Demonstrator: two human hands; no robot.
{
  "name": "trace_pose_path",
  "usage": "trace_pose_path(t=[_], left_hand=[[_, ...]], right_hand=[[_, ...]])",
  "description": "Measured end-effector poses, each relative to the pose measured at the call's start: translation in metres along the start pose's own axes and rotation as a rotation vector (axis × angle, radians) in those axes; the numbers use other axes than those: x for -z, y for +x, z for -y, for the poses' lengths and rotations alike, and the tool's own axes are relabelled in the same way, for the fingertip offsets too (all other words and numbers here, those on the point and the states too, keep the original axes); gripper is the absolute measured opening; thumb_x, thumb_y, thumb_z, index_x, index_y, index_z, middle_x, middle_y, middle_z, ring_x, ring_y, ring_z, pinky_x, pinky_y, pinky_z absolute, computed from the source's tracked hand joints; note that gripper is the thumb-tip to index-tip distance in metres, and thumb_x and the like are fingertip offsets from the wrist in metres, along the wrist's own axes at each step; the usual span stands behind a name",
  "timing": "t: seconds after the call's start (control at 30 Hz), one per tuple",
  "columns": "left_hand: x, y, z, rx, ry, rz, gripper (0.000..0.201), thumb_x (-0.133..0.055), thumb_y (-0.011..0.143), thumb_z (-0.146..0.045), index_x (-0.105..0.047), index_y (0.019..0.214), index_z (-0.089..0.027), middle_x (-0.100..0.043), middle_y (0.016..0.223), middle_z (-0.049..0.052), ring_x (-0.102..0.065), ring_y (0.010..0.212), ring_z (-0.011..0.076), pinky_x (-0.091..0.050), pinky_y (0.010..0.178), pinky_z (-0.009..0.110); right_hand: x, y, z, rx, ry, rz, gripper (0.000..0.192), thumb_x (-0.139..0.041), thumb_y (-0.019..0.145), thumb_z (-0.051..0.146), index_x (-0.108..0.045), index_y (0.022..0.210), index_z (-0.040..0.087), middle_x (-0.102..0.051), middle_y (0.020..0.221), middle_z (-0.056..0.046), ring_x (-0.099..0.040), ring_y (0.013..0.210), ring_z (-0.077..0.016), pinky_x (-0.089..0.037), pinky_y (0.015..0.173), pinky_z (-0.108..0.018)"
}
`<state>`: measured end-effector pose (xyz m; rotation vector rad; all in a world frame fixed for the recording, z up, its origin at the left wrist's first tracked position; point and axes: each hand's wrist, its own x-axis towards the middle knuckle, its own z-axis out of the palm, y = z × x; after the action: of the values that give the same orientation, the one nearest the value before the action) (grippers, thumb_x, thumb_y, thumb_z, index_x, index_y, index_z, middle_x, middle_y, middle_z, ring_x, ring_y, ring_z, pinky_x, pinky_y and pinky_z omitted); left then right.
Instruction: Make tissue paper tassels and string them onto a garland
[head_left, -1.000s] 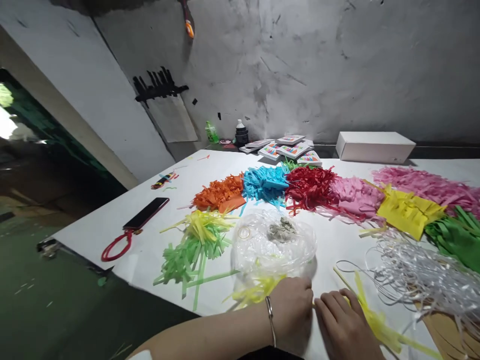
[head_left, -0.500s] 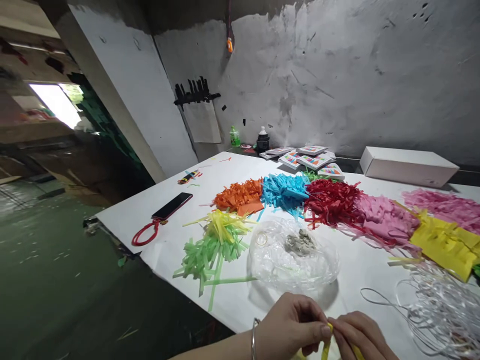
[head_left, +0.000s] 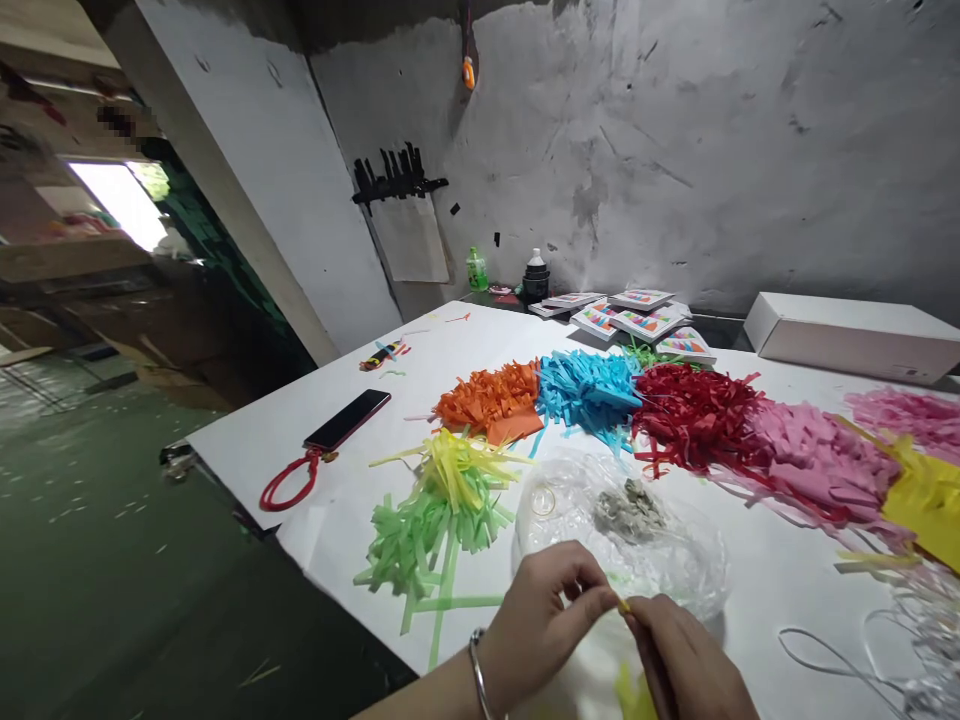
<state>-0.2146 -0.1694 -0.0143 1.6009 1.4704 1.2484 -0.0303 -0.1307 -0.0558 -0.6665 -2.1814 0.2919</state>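
at the near edge of the white tabletop [head_left: 315, 420], in the head view: left hand [head_left: 540, 620] and right hand [head_left: 686, 665] brought together low in the picture, fingers [head_left: 592, 603] of both pinched shut on one end of a thin yellow paper strip [head_left: 625, 606], with more yellow showing below between the palms. metal bangle [head_left: 478, 672] on the left wrist. strip held just above the tabletop, in front of a crumpled clear plastic bag [head_left: 660, 560] with a grey clump [head_left: 628, 508] and a small ring [head_left: 544, 500] inside. judged as very light, limp and easily torn or creased; likely to slip from a loose pinch and to flutter at any draught, so best taken close to the end between thumb and forefinger pads, with gentle pressure rather than a pull. to the left of the bag, a fanned bunch of yellow strips [head_left: 454, 465] lying on light green strips [head_left: 409, 535]. beyond, in a row touching one another: orange strips [head_left: 491, 398], blue strips [head_left: 589, 385], red strips [head_left: 694, 415], pink strips [head_left: 814, 450], then a yellow pile [head_left: 926, 500] at the right edge. white ribbon loops [head_left: 892, 650] at lower right. further left, a dark phone [head_left: 347, 419] with a red cord loop [head_left: 289, 485]. at the back by the grey wall, a white box [head_left: 851, 335], stacked colourful packets [head_left: 637, 318], a green bottle [head_left: 475, 270] and a dark bottle [head_left: 535, 278]. no other view given.
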Motion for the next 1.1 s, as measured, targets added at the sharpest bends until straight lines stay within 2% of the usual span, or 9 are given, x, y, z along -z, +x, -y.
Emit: trace_pose_path(t=[0.17, 0.33, 0.5, 0.6, 0.77, 0.87, 0.93, 1.03, 1.1], left_hand=[[0.024, 0.049, 0.038, -0.098, 0.549, 0.104, 0.012, -0.06, 0.09, -0.012, -0.071, 0.088, -0.016, -0.068, 0.091, 0.007, -0.062, 0.087, 0.0185, -0.05, 0.08, 0.03], [0.01, 0.07, 0.074, -0.062, 0.651, 0.195, 0.019, -0.06, 0.08, 0.0, -0.065, 0.069, -0.014, -0.064, 0.085, 0.009, -0.059, 0.088, 0.0225, -0.05, 0.083, 0.036], [0.009, 0.07, 0.073, -0.024, 0.556, 0.178, 0.019, -0.058, 0.081, 0.001, -0.059, 0.07, -0.016, -0.061, 0.088, 0.007, -0.058, 0.091, 0.023, -0.048, 0.088, 0.04], [0.017, 0.067, 0.06, 0.006, 0.39, 0.121, 0.012, -0.056, 0.089, -0.01, -0.06, 0.079, -0.017, -0.062, 0.092, 0.006, -0.057, 0.089, 0.0204, -0.048, 0.087, 0.037], [0.009, 0.044, 0.028, 0.148, -0.011, 0.117, 0.019, -0.054, 0.096, -0.03, -0.061, 0.098, -0.013, -0.059, 0.073, 0.001, -0.053, 0.057, 0.011, -0.047, 0.054, 0.022], [-0.01, 0.024, 0.01, 0.425, -0.646, 0.032, 0.034, -0.078, 0.08, -0.037, -0.065, 0.094, -0.01, -0.062, 0.078, 0.004, -0.054, 0.059, 0.0076, -0.043, 0.052, 0.017], [-0.023, 0.013, 0.001, 0.607, -1.031, -0.045, 0.04, -0.092, 0.063, -0.034, -0.067, 0.081, -0.01, -0.062, 0.076, 0.003, -0.054, 0.06, 0.0061, -0.041, 0.052, 0.014], [-0.039, 0.003, -0.008, 0.698, -1.236, -0.092, 0.04, -0.097, 0.057, -0.032, -0.067, 0.073, -0.01, -0.059, 0.065, 0.0, -0.05, 0.055, 0.0041, -0.039, 0.05, 0.012], [-0.046, -0.001, -0.011, 0.691, -1.284, -0.106, 0.04, -0.097, 0.057, -0.033, -0.068, 0.072, -0.009, -0.058, 0.062, -0.001, -0.047, 0.052, 0.0029, -0.038, 0.05, 0.012]], right_hand=[[-0.008, 0.016, -0.021, -0.073, 0.05, 0.053, 0.017, -0.038, 0.104, 0.028, -0.054, 0.1, 0.024, -0.064, 0.078, 0.0, -0.068, 0.067, -0.0121, -0.054, 0.06, -0.018], [-0.019, 0.01, -0.025, -0.15, 0.108, 0.072, 0.023, -0.037, 0.105, 0.035, -0.055, 0.095, 0.025, -0.061, 0.074, 0.002, -0.064, 0.061, -0.0114, -0.051, 0.057, -0.018], [-0.02, 0.006, -0.021, -0.217, 0.141, 0.054, 0.029, -0.035, 0.105, 0.04, -0.056, 0.091, 0.025, -0.059, 0.071, 0.001, -0.06, 0.058, -0.0124, -0.049, 0.056, -0.02], [-0.017, 0.007, -0.021, -0.213, 0.152, 0.026, 0.028, -0.036, 0.105, 0.038, -0.057, 0.092, 0.025, -0.059, 0.072, 0.001, -0.061, 0.059, -0.0124, -0.05, 0.058, -0.02], [-0.007, 0.01, -0.013, -0.18, 0.216, 0.031, 0.02, -0.042, 0.103, 0.032, -0.058, 0.093, 0.024, -0.063, 0.074, 0.0, -0.062, 0.061, -0.0121, -0.05, 0.057, -0.019], [0.001, 0.011, -0.001, -0.192, 0.175, -0.059, 0.018, -0.043, 0.102, 0.027, -0.057, 0.091, 0.023, -0.062, 0.072, 0.0, -0.061, 0.058, -0.0123, -0.049, 0.057, -0.021], [0.006, 0.012, 0.005, -0.103, 0.087, -0.098, 0.013, -0.045, 0.1, 0.021, -0.057, 0.095, 0.022, -0.062, 0.071, 0.0, -0.062, 0.06, -0.0135, -0.049, 0.059, -0.023], [0.01, 0.011, 0.009, 0.062, -0.074, -0.113, 0.011, -0.046, 0.099, 0.016, -0.056, 0.101, 0.021, -0.064, 0.073, -0.002, -0.064, 0.063, -0.0159, -0.049, 0.062, -0.026], [0.011, 0.009, 0.01, 0.089, -0.128, -0.122, 0.012, -0.044, 0.099, 0.015, -0.054, 0.1, 0.02, -0.064, 0.071, -0.002, -0.063, 0.062, -0.016, -0.047, 0.06, -0.027]])
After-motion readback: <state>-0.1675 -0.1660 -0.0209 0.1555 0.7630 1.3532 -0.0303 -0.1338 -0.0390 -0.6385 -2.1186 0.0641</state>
